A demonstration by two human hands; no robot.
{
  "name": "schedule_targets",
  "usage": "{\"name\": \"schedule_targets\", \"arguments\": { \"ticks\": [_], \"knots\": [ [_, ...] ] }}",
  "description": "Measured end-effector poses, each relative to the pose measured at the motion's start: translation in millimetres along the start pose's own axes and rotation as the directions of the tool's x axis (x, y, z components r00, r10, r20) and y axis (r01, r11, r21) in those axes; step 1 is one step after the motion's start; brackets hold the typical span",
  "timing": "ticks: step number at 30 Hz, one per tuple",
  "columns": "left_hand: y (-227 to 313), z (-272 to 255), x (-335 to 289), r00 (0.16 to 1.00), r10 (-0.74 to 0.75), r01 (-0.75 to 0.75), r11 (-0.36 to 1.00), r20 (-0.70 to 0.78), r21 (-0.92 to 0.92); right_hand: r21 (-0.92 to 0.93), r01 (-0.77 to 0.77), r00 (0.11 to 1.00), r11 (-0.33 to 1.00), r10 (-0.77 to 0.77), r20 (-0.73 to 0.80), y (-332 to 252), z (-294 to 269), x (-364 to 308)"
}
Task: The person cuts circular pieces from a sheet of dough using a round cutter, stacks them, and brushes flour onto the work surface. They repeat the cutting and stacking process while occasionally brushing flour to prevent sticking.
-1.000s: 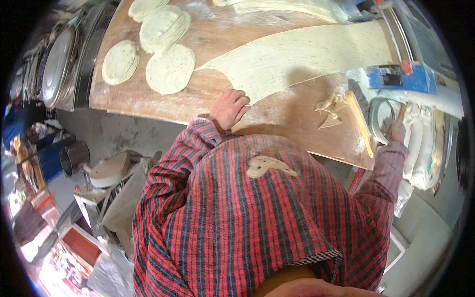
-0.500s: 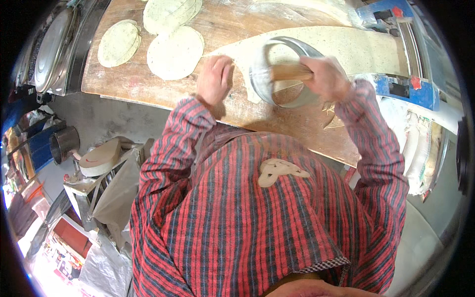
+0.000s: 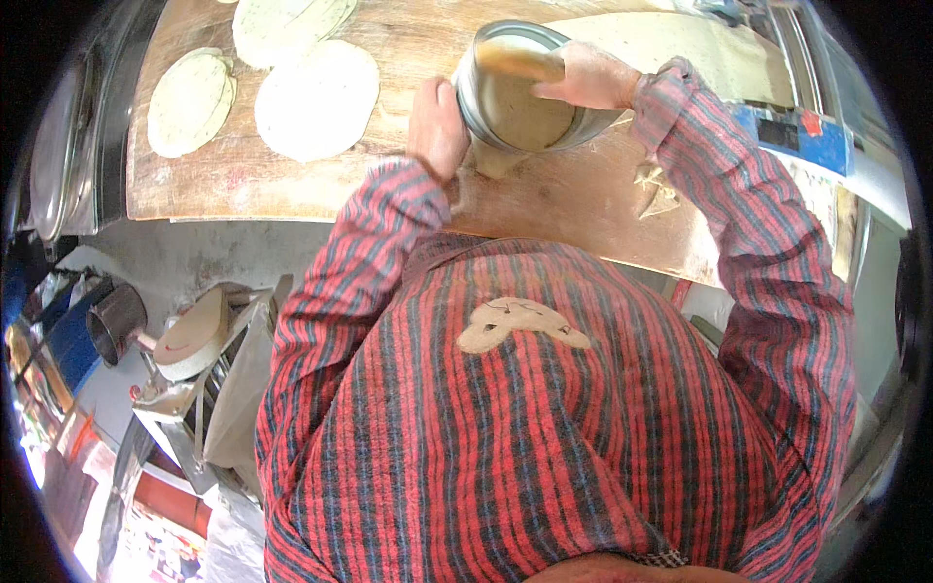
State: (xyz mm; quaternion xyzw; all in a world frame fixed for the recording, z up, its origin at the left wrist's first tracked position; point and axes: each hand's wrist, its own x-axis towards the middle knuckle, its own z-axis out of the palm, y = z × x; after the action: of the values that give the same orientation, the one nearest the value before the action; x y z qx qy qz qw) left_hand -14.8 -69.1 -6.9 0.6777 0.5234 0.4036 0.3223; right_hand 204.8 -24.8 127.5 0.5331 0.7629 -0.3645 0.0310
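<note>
My right hand (image 3: 598,78) grips the wooden handle of a round metal dough cutter (image 3: 476,109), a wide ring tilted over the board. Bare wood shows through the ring, and part of the dough sheet (image 3: 671,44) lies behind it. Close against the cutter's left side is my left hand (image 3: 437,131), its fingers curled. Whatever they may hold is hidden. To its left lies a pale dough round (image 3: 319,102), with a stack of rounds (image 3: 190,105) farther left. Another pile of rounds (image 3: 287,27) sits behind them, cut off by the top edge.
The floury wooden board (image 3: 544,199) ends just in front of my body. Dough scraps (image 3: 656,189) lie near its right front. A machine with blue parts (image 3: 816,141) stands at the right. Below the board on the left are a metal pot (image 3: 115,321) and a padded stool (image 3: 194,340).
My right hand has carried the cutter left and farther back, bringing it beside my left hand. The whole view has shifted slightly, and the dough rounds appear farther left.
</note>
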Motion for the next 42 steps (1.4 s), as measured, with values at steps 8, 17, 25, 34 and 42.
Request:
{"name": "schedule_targets", "arguments": {
  "ticks": [8, 17, 25, 34, 42],
  "knots": [
    [36, 46, -52, 0.873, 0.316, -0.375, 0.922, 0.371, 0.097, 0.97, 0.216, 0.889, -0.113, 0.434, -0.147, -120, 67, 19],
    [47, 83, 49, 0.79, 0.518, -0.613, 0.681, 0.328, 0.402, 0.42, -0.316, 0.774, 0.851, 0.487, -0.404, 65, -35, -135],
    [35, 110, 93, 0.845, 0.487, -0.525, 0.835, 0.221, 0.166, -0.283, -0.065, 0.998, 0.957, 0.07, 0.007, 99, -95, -56],
    [41, 144, 80, 0.948, 0.294, -0.309, 0.942, 0.121, 0.131, -0.041, -0.224, 0.974, 0.974, 0.224, -0.018, 153, -78, -30],
    [114, 195, -53, 0.904, 0.421, -0.415, 0.906, 0.069, -0.085, 0.91, 0.299, 0.786, -0.287, 0.614, -0.065, -5, -15, 13]
  ]
}}
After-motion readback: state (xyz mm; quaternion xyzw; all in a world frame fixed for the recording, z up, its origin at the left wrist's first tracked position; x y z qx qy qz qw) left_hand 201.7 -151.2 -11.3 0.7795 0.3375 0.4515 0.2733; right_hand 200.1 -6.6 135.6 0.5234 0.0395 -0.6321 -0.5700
